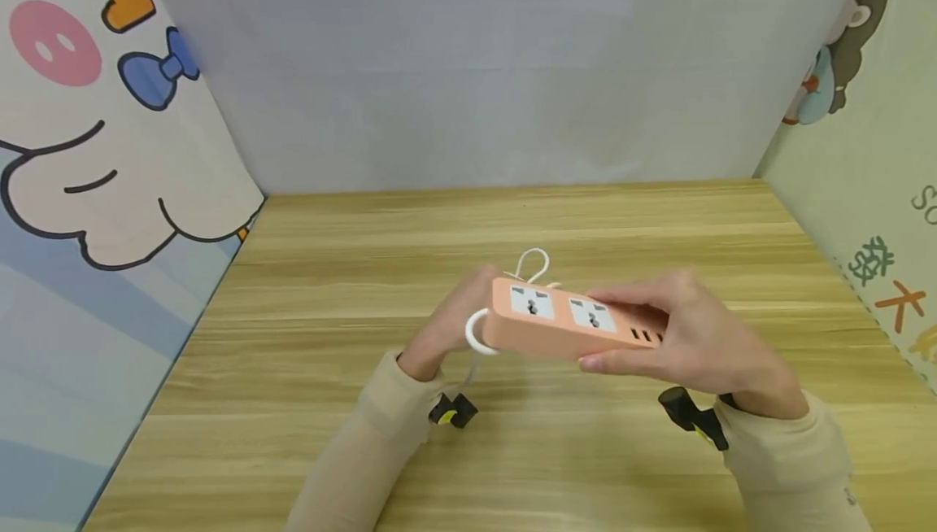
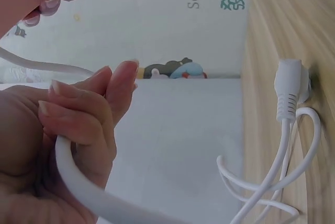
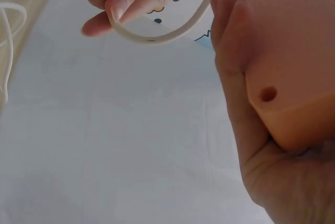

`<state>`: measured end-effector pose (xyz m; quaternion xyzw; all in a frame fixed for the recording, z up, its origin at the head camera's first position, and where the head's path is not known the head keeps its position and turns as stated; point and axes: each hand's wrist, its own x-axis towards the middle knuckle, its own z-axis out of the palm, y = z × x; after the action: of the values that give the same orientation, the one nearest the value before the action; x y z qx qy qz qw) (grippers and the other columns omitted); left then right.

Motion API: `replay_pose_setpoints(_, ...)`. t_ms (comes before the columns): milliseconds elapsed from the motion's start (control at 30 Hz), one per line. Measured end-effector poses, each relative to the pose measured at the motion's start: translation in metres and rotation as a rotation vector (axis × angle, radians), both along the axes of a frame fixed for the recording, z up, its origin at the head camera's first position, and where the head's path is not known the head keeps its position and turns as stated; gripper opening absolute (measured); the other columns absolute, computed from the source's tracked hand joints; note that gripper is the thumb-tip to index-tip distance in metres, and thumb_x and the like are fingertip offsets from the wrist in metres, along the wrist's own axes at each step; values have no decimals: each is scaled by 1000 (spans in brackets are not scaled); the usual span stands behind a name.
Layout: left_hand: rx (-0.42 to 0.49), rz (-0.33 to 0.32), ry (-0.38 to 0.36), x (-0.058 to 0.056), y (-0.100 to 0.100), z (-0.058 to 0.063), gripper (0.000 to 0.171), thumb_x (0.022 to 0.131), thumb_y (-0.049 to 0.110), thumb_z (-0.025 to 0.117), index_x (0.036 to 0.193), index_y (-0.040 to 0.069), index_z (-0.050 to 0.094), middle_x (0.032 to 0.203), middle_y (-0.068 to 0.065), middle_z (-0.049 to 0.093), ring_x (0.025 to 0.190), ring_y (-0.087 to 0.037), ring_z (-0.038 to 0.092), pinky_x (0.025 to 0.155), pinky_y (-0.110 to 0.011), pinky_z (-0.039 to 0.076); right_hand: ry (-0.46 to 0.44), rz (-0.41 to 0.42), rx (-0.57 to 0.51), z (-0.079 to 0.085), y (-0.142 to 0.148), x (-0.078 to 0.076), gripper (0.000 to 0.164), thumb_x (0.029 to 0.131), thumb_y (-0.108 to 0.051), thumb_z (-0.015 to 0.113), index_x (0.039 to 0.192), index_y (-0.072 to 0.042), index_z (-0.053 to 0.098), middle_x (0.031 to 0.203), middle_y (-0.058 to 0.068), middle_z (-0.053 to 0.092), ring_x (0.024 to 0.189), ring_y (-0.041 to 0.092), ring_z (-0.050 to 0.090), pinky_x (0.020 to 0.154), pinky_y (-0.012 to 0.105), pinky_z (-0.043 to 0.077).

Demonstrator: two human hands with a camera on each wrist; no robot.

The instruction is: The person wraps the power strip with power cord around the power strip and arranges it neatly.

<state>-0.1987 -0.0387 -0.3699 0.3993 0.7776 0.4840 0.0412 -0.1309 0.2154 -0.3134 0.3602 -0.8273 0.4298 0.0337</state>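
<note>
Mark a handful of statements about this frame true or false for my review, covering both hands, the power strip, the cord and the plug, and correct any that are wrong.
1. The right hand grips an orange power strip. True.
2. A white plug lies on the wooden tabletop. True.
3. The power strip lies flat on the tabletop. False: it is held up above it.
4. The left hand has its fingers curled round a white cord. True.
5. The head view shows four socket panels on the power strip. False: it shows two, both white.
</note>
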Motion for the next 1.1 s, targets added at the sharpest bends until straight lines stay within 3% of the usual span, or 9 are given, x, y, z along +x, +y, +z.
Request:
replay_pose_setpoints(33, -22, 24, 2, 0, 0, 1, 15, 87, 7, 74, 100, 0, 77, 82, -11, 74, 61, -5, 55, 59, -20, 49, 2, 10, 11, 0, 0, 0, 43, 75, -17, 91, 115, -19, 76, 86, -11, 72, 67, 6, 63, 60, 22, 51)
replay_pose_setpoints(133, -59, 105, -126, 0, -1, 5, 20, 90, 12, 75, 107, 3, 78, 88, -10, 77, 63, -7, 57, 60, -22, 50, 2, 38, 48, 0, -1, 1, 41, 76, -20, 91, 114, -18, 76, 87, -11, 73, 66, 4, 63, 58, 21, 50)
replay_pose_setpoints(200, -87, 163, -171, 0, -1, 6, 21, 93, 16, 73, 110, 5, 78, 91, -8, 77, 66, -8, 59, 61, -22, 49, 2, 53, 78, 1, -1, 1, 40, 77, -23, 90, 115, -18, 76, 89, -11, 73, 67, 3, 63, 58, 21, 49)
replay_pose_setpoints(400, -89, 290, -215, 0, -5, 10, 21, 99, 26, 68, 108, 11, 79, 79, -2, 74, 53, -11, 48, 50, -22, 39, 31, 81, 158, 2, -1, 0, 41, 79, -32, 88, 116, -21, 75, 91, -14, 73, 67, 0, 61, 58, 18, 48)
replay_pose_setpoints(733, -107, 387, -152, 3, -12, 17, 19, 98, 26, 69, 106, 13, 80, 78, 3, 74, 48, -10, 39, 47, -21, 32, 31, 92, 269, 0, -2, -3, 37, 83, -44, 83, 116, -28, 75, 89, -20, 71, 67, -4, 59, 61, 18, 49)
replay_pose_setpoints(1100, -65, 425, -76, 9, -17, 28, 18, 98, 25, 70, 104, 11, 80, 77, 2, 75, 49, -10, 37, 47, -21, 28, 31, 6, 369, -3, -5, -5, 39, 82, -52, 81, 113, -28, 76, 83, -23, 68, 64, -6, 56, 61, 19, 48)
